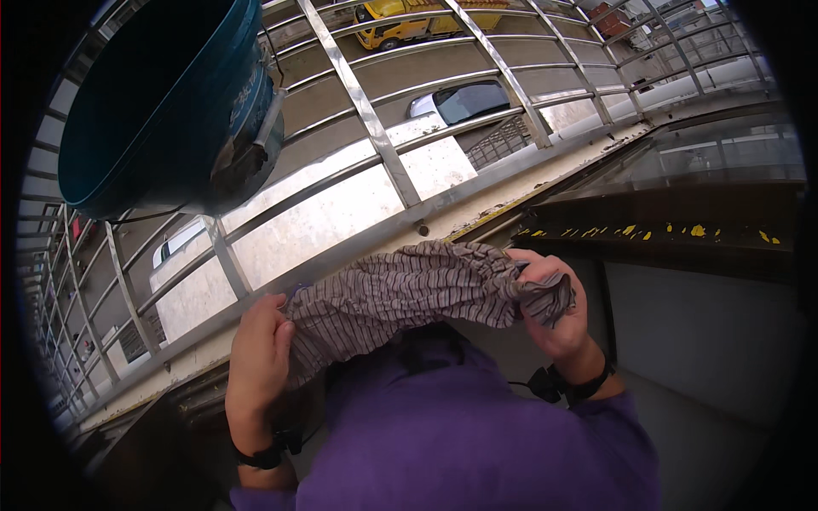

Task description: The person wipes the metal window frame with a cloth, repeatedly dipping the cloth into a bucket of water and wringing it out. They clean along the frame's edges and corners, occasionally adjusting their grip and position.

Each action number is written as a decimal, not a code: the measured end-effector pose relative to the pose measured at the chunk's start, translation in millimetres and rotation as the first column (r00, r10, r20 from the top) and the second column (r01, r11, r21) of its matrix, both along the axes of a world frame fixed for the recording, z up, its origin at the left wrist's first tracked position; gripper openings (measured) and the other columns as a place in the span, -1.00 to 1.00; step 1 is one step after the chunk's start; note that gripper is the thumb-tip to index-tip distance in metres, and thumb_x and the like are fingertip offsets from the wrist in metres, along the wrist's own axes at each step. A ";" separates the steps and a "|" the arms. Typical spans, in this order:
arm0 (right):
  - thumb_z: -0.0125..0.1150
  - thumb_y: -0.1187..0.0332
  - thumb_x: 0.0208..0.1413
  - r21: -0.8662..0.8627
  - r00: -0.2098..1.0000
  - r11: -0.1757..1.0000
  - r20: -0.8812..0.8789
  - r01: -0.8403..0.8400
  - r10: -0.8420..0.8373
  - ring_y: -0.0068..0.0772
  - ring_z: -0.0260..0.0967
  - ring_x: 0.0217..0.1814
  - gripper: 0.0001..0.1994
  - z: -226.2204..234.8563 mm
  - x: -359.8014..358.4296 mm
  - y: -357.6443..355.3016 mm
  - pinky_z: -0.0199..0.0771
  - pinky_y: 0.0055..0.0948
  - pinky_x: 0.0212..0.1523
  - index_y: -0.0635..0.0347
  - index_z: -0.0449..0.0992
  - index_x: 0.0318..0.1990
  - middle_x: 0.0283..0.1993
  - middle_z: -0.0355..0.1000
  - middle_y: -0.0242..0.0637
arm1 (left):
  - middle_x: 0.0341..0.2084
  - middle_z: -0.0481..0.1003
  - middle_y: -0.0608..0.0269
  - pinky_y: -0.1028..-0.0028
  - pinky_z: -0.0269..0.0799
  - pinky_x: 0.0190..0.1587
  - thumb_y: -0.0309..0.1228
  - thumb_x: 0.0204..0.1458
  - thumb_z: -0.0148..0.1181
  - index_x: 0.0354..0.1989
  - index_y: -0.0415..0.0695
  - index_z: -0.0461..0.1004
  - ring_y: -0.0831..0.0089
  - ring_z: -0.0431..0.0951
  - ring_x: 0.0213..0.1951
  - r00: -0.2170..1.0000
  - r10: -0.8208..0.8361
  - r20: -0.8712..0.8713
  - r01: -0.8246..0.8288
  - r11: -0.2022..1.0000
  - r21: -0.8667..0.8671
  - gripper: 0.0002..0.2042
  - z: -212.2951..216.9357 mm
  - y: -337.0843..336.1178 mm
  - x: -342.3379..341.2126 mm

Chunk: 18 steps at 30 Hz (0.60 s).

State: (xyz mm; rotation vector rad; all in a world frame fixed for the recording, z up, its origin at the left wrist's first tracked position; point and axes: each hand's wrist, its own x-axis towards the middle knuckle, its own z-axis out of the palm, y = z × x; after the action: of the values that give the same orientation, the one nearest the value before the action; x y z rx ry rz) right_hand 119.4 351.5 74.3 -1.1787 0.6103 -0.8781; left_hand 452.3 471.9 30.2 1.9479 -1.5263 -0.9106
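Observation:
A crumpled striped cloth [392,294], grey-brown with dark lines, stretches between my two hands in front of my purple top. My left hand [260,353] grips its left end, thumb pressed against the fingers. At the other end my right hand [558,319] is closed around a bunched part, and a loose fold hangs over the fingers. The cloth is held up in front of the window sill [477,223]. What kind of garment or rag it is, I cannot make out. Black straps circle both my wrists.
A metal bar cage [375,128] encloses the outside of the window. A dark teal bucket [162,111] is at the upper left against the bars. To the right is an open dark window frame [665,230] with flaking yellow bits. Below outside are a car [469,102] and a yellow truck [409,21].

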 end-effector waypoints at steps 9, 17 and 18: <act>0.06 0.64 0.20 0.029 0.941 0.995 0.323 0.100 -0.104 -0.54 0.37 0.07 -0.61 19.4 43.8 -56.4 0.42 -0.54 0.06 0.31 0.26 0.19 0.04 0.41 -0.29 | -0.42 0.37 0.40 0.61 0.26 -0.32 -0.51 0.04 0.20 -0.18 -0.30 0.36 0.63 0.32 -0.39 0.947 0.310 -0.087 -0.311 0.950 0.004 -0.78 51.7 19.8 20.2; 0.04 0.57 0.24 -0.181 0.989 0.974 0.077 0.138 -0.125 -0.72 0.32 -0.16 -0.79 27.2 33.2 -53.5 0.37 -0.65 -0.15 0.26 0.33 0.01 -0.17 0.40 -0.44 | -0.37 0.47 0.28 0.56 0.36 -0.20 -0.73 -0.13 0.21 -0.27 -0.31 0.42 0.54 0.45 -0.32 0.883 0.268 -0.385 -0.390 0.875 -0.287 -0.78 70.1 33.6 -14.0; 0.02 0.58 0.24 -0.221 0.987 0.963 0.085 0.153 -0.137 -0.71 0.31 -0.14 -0.80 25.6 30.4 -51.2 0.36 -0.65 -0.12 0.27 0.33 0.00 -0.16 0.39 -0.44 | -0.37 0.48 0.26 0.55 0.37 -0.21 -0.74 -0.13 0.21 -0.29 -0.30 0.42 0.53 0.46 -0.33 0.874 0.230 -0.428 -0.388 0.861 -0.330 -0.79 66.8 31.2 -24.8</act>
State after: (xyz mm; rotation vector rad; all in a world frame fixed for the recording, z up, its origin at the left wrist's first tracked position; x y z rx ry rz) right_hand 149.8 300.3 100.0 -1.3144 0.5558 -1.1320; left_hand 427.5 503.1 97.0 1.5475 -1.0312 -0.7003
